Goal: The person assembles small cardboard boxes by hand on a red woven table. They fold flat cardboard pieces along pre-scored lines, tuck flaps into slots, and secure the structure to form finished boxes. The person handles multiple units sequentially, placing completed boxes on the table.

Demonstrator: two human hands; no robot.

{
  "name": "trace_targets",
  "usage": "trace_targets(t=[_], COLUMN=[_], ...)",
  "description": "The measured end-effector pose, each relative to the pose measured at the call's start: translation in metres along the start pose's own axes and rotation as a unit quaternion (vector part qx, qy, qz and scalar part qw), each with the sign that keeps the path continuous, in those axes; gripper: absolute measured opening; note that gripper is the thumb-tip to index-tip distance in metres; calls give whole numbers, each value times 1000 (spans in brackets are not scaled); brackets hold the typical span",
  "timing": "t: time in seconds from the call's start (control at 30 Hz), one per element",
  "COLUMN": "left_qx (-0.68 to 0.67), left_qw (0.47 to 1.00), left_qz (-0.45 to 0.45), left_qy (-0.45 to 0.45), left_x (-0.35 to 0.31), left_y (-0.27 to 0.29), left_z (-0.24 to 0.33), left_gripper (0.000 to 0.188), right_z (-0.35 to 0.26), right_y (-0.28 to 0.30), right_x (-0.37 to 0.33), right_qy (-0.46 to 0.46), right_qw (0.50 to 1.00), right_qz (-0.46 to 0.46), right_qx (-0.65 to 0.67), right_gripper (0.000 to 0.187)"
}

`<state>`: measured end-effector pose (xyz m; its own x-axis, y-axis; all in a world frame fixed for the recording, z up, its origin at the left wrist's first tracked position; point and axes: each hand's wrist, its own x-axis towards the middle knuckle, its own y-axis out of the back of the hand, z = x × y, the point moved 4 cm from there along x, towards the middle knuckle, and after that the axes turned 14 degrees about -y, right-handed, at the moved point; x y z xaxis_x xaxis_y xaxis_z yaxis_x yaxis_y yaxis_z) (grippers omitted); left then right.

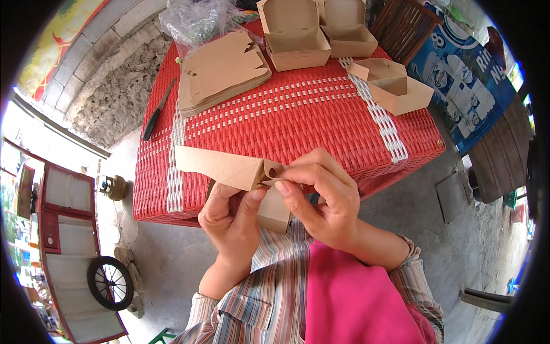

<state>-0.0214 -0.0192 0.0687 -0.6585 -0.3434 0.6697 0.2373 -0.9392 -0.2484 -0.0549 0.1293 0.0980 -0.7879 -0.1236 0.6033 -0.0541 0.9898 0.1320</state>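
Observation:
A partly folded brown cardboard box (229, 164) is held up in front of my body, by the near edge of the red woven table. My left hand (232, 221) grips it from below, thumb and fingers closed on its wall. With thumb and fingertips, my right hand (323, 198) pinches a small flap at the box's right corner. Part of the box hangs down between the two hands, and its underside is partly hidden by them.
On the red woven table (258, 126) lie a stack of flat cardboard blanks (220, 71), a knife (158, 112) and a clear plastic bag (197, 23). Open folded boxes (295, 49) stand at the back, with another opened box (401, 94) at the right edge. A wheeled cart (80, 246) is at left.

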Motion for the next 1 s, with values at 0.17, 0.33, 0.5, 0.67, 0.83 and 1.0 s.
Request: trace_targets(t=[0.17, 0.33, 0.5, 0.67, 0.83, 1.0], left_qx=[35, 162, 35, 119, 237, 209], left_qw=[999, 978, 991, 981, 950, 967], left_qz=[-11, -68, -5, -46, -86, -60], left_qy=[-29, -113, -131, -147, -187, -135], left_x=[-2, -4, -7, -8, -8, -10], left_y=[-2, 8, 1, 14, 10, 6], left_z=[1, -2, 3, 4, 9, 7], left_gripper=[12, 16, 18, 20, 16, 13], right_z=[-2, -3, -3, -3, -10, -9], right_y=[3, 5, 8, 10, 12, 13], right_x=[1, 4, 1, -1, -1, 1], right_qy=[82, 71, 42, 71, 89, 63], right_qw=[995, 997, 999, 997, 995, 997], right_qz=[2, -8, -1, -20, -31, -34], right_qx=[-51, -43, 11, 20, 17, 19], right_gripper=[15, 18, 23, 24, 25, 26])
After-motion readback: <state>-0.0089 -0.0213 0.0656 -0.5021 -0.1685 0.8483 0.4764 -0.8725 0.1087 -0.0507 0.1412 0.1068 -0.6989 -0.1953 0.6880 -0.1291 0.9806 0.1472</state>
